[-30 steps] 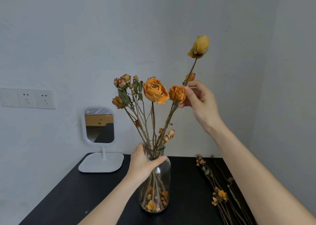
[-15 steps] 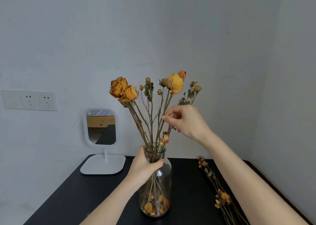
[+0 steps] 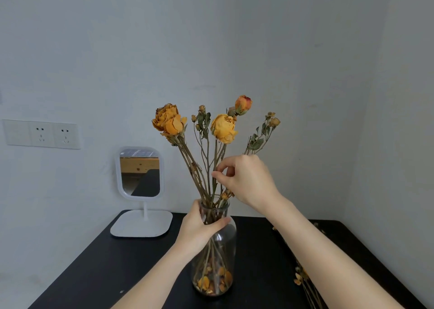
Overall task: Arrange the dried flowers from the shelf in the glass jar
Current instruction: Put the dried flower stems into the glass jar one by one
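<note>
A clear glass jar [image 3: 223, 257] stands on the black shelf [image 3: 117, 261] and holds several dried orange and yellow flowers [image 3: 223, 127] on long stems. Loose petals lie at its bottom. My left hand [image 3: 199, 231] grips the jar's neck. My right hand [image 3: 246, 179] is above the jar's mouth, thumb and forefinger pinched on a stem of the yellow flower. More dried flowers [image 3: 301, 275] lie on the shelf to the right, partly hidden by my right forearm.
A white stand mirror [image 3: 141, 191] sits at the shelf's back left. A wall socket plate [image 3: 42, 133] is on the left wall. Walls close the back and the right side.
My right hand has lowered the tall yellow flower into the jar and slid down its stem. The bunch has turned, with the big orange blooms now at the left. My left hand stays on the jar.
</note>
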